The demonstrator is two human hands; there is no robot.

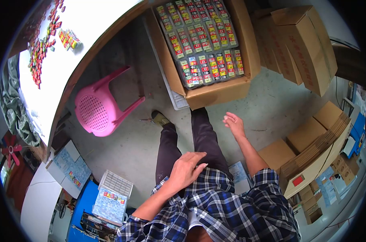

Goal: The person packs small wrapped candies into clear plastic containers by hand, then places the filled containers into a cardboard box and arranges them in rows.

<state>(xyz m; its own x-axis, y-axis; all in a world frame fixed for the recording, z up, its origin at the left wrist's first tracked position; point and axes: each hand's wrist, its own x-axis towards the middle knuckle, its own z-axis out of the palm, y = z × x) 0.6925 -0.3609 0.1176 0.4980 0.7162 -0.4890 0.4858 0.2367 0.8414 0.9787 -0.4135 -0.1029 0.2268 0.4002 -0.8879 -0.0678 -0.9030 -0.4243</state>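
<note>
My left hand [187,169] is in front of my lap, over my dark trousers [205,133]. Its fingers are stretched out with the thumb apart, and nothing is in it. Farther forward, my right hand [234,124] hangs over the floor with its fingers loosely bent and a little apart; I see nothing held. Beyond both hands stands an open cardboard carton [219,93], touched by neither. Inside it are clear plastic trays [203,44] filled with rows of small red, yellow and green printed pieces.
A pink plastic stool [96,111] stands at left. The white table [98,16] carries scattered small colourful pieces [39,54] and a small filled pack [70,39]. Tall cartons [300,48] lean at right, above flattened cardboard [312,149]. A white basket [116,181] sits lower left.
</note>
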